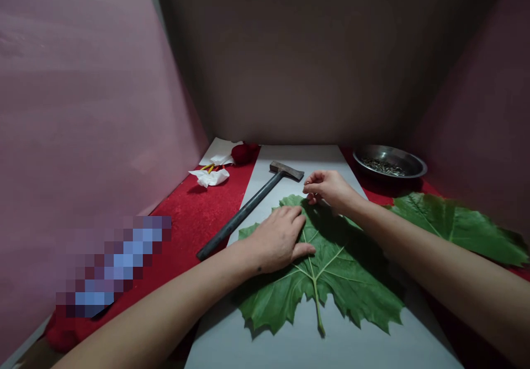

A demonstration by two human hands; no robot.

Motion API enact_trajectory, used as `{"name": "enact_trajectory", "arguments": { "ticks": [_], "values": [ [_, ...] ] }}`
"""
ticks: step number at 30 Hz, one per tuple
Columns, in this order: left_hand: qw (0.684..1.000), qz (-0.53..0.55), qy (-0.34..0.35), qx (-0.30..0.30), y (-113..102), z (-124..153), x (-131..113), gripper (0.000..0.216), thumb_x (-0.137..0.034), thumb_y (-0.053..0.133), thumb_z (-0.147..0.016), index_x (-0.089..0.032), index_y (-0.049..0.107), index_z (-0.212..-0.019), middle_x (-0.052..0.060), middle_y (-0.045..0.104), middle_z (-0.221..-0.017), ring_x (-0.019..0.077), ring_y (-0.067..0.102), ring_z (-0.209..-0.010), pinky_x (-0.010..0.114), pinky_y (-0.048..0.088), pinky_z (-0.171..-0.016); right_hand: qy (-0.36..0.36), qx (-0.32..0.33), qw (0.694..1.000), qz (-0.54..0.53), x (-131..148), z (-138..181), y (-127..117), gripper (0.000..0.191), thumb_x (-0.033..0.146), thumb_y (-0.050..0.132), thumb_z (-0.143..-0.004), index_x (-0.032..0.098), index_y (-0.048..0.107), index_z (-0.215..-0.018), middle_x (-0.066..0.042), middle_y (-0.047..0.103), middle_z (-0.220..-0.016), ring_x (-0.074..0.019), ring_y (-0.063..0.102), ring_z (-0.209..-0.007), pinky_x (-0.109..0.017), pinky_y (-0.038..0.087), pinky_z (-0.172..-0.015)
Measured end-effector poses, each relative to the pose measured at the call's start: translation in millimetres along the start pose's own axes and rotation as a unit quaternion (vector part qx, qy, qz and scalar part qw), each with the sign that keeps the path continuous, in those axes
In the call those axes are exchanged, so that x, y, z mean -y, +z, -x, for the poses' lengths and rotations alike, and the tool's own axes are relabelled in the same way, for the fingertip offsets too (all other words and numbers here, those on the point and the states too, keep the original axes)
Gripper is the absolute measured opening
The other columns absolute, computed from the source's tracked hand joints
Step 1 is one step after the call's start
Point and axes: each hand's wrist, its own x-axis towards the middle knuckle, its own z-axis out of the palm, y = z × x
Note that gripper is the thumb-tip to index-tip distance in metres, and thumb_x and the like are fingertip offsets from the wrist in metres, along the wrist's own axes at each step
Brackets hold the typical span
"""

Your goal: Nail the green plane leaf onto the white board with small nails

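A large green lobed leaf (331, 280) lies on a white board (232, 341), its stalk pointing toward me. My left hand (279, 239) rests flat on the leaf's left half, fingers stretched toward its tip and thumb out to the side. At the far tip of the leaf, my right hand (329, 192) is raised a little with thumb and fingers pinched together. Whatever is in that pinch is too small to make out. Just left of my right hand is the head of a hammer (252, 203), which lies slantwise on the board with its dark handle toward me.
A metal bowl (414, 173) of small metal pieces stands at the back right. Another green leaf (447, 220) lies below it, partly behind my right arm. Crumpled white tissue (211, 178) and yellow sticks are at the back left on the red cloth (199, 214). Walls enclose the sides and back.
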Motion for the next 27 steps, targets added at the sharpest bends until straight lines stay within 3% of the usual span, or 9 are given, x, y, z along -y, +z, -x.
{"name": "enact_trajectory", "arguments": {
  "ticks": [6,17,27],
  "values": [
    [0.999,-0.011,-0.006,0.033,4.7,0.6,1.3,0.060,-0.056,0.043,-0.087,-0.009,0.045,-0.125,0.017,0.040,-0.138,0.0312,0.022,-0.135,0.049,0.019,-0.109,-0.035,-0.009,0.999,0.012,-0.7,-15.1,4.4,0.013,0.010,0.062,-0.063,0.017,0.051,-0.064,0.004,0.053,-0.052,-0.0085,0.051,-0.045,-0.018,0.039,-0.039],
    [0.999,-0.016,-0.001,0.050,8.8,2.9,3.7,0.063,-0.056,0.033,-0.091,-0.010,0.037,-0.134,0.018,0.032,-0.144,0.0286,0.019,-0.137,0.046,0.016,-0.110,-0.047,0.007,0.988,0.146,-12.3,-23.0,8.3,0.008,0.012,0.058,-0.066,0.017,0.053,-0.068,0.003,0.054,-0.052,-0.0081,0.044,-0.039,-0.019,0.033,-0.033],
    [0.998,-0.001,0.011,0.060,7.8,1.6,5.7,0.063,-0.056,0.036,-0.090,-0.011,0.035,-0.135,0.018,0.031,-0.144,0.0294,0.017,-0.137,0.046,0.015,-0.110,-0.093,0.004,0.979,0.181,-16.9,-30.7,8.1,0.002,0.014,0.061,-0.065,0.015,0.059,-0.065,0.002,0.056,-0.054,-0.0090,0.047,-0.049,-0.021,0.038,-0.047]
  ]
}}
